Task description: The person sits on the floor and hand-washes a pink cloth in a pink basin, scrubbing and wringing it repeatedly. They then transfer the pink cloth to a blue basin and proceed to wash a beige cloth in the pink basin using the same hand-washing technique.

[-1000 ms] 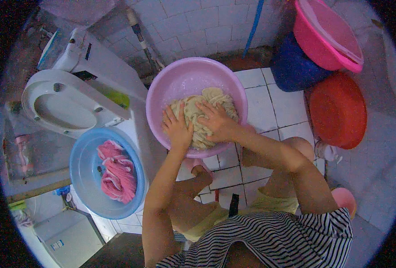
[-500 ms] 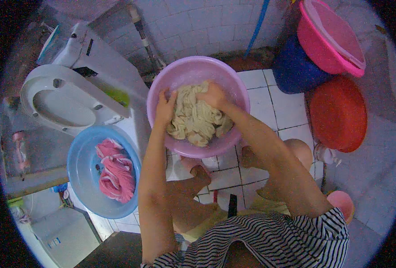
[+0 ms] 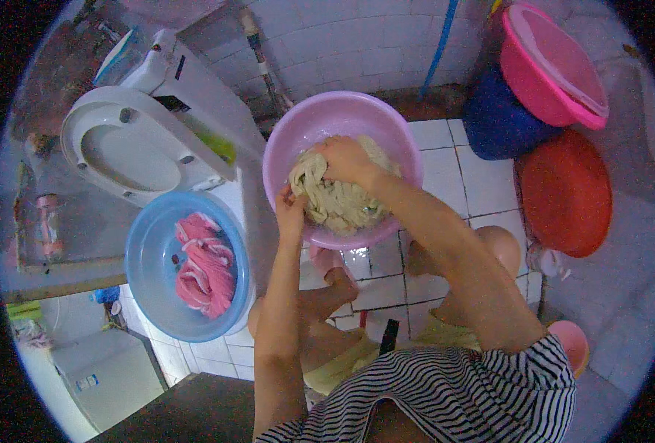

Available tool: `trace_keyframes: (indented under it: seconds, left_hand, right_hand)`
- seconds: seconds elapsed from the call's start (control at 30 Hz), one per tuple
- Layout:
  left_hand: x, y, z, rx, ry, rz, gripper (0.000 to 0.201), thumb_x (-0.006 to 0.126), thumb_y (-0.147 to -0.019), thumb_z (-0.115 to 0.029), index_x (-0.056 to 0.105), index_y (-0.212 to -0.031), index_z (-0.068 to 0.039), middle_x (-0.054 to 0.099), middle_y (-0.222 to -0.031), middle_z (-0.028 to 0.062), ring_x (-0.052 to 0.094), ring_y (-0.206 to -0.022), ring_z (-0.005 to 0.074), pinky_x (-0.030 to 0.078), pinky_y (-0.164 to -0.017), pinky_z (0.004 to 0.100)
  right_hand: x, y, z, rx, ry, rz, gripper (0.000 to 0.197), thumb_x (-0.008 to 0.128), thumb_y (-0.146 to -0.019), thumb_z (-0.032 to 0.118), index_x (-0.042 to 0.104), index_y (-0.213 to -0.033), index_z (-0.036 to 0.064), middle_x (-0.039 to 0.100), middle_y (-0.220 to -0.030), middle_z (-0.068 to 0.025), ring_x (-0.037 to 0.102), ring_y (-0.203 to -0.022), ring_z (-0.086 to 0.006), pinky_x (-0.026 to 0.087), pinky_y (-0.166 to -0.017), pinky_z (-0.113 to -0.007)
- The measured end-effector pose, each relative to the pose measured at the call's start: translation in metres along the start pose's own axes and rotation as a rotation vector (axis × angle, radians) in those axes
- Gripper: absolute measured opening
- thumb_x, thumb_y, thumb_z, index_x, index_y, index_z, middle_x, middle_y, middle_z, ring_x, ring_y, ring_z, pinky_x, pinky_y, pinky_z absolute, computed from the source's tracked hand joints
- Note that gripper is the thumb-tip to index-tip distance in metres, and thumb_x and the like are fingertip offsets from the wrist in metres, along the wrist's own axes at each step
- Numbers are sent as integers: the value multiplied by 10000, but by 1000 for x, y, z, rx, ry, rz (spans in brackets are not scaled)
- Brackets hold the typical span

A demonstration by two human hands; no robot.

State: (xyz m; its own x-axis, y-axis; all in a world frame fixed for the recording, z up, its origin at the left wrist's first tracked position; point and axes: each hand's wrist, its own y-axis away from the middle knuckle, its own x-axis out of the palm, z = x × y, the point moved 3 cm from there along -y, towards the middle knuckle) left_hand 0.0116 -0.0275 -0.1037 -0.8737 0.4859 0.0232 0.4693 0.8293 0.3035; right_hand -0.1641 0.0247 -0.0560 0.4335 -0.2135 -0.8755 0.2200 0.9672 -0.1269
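A pinkish-purple basin on the tiled floor holds a crumpled beige cloth in shallow water; its exact kind cannot be made out. Across the top of the heap lies my right hand, its fingers closed round a bunched fold. My left hand is at the basin's left side, with curled fingertips pinching the cloth's edge just inside the rim. Part of the right hand's grip is hidden behind its own back.
To the left, a light blue basin with a pink-and-white cloth stands beside a toilet. At right are a dark blue bucket, a bright pink basin above it, and a red basin.
My left hand has drawn down toward the left rim. The right hand has shifted across the heap toward the left, and the cloth is bunched differently. The whole view has moved slightly.
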Motion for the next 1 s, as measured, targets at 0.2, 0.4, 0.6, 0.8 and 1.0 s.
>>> trace_keyframes:
  seconds: [0.2, 0.4, 0.6, 0.8, 1.0]
  left_hand:
    - [-29, -20, 56, 0, 175, 0, 483, 563, -817, -45, 397, -1269, -20, 577, -1095, 114, 570, -973, 223, 482, -824, 339]
    - [13, -8, 12, 220, -300, 338, 583, 575, -834, -84, 318, -1357, -47, 436, -1308, 140, 440, -1181, 243, 378, -961, 334]
    - [-32, -64, 112, 36, -306, 405, 621, 554, -845, -330, 336, -1358, -55, 433, -1322, 119, 426, -1187, 270, 362, -978, 353]
    - [18, -6, 13, -23, 368, 216, 563, 526, -850, -388, 416, -1285, -47, 503, -1216, 112, 503, -1079, 264, 430, -887, 394]
    - [-22, 17, -73, 148, -187, -77, 296, 582, -813, -238, 495, -984, -12, 565, -1055, 153, 564, -926, 236, 457, -775, 335]
  right_hand:
    - [-26, 25, 19, 58, -513, -122, 283, 700, -661, 143, 599, -911, 58, 639, -829, -123, 631, -760, -259, 491, -692, -351]
    - [-93, 35, 37, 42, -906, -181, 168, 621, -697, 1, 566, -848, 51, 591, -803, -33, 580, -777, -118, 463, -680, -263]
    - [-124, 31, 59, 90, -1656, -64, 118, 569, -763, 1, 550, -877, 30, 582, -849, -33, 581, -817, -134, 469, -721, -278]
    - [-115, 41, 1, 311, -1483, -228, 225, 586, -774, 54, 592, -994, 9, 623, -957, -74, 601, -846, -148, 475, -760, -288]
    - [-70, 50, -34, 419, -638, -119, 325, 612, -743, 143, 607, -1037, 5, 623, -1004, -138, 600, -900, -271, 464, -806, -364]
